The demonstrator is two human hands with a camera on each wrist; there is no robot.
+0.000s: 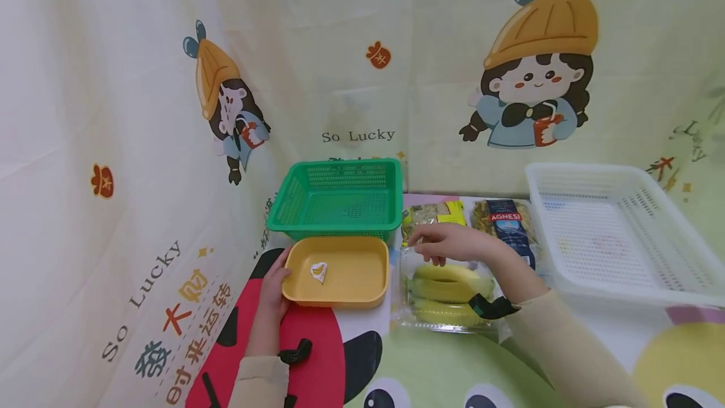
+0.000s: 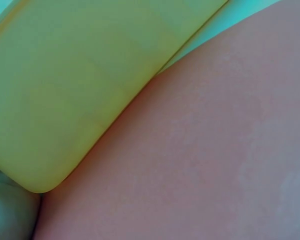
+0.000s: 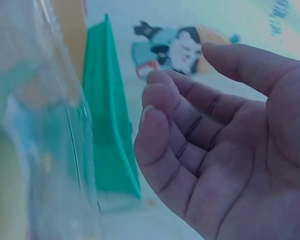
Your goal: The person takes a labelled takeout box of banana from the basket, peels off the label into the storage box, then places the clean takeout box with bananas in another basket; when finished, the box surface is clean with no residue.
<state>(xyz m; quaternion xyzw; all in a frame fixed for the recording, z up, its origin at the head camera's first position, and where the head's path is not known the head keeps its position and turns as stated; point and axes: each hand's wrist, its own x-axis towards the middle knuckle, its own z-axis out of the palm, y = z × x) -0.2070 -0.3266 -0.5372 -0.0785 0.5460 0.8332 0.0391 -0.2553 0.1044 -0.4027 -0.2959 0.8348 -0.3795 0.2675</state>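
A yellow plastic container (image 1: 351,269) with a small banana-print sticker (image 1: 319,272) inside it stands at the middle left. My left hand (image 1: 274,285) holds it by its left side, and the left wrist view shows the container's corner (image 2: 45,170) close up beside part of the hand. Above a lidded clear plastic box of bananas (image 1: 447,291) my right hand (image 1: 450,242) hovers with loosely bent fingers. Nothing lies between its fingers (image 3: 155,130) in the right wrist view, where the clear box (image 3: 55,150) shows blurred at the left.
Behind the yellow container stands a green basket (image 1: 393,206). A yellow-edged food packet (image 1: 455,211) and an Agnesi pasta bag (image 1: 506,225) lie behind the banana box. At the right is a large white basket (image 1: 612,232). A printed curtain (image 1: 340,49) hangs along the back and left.
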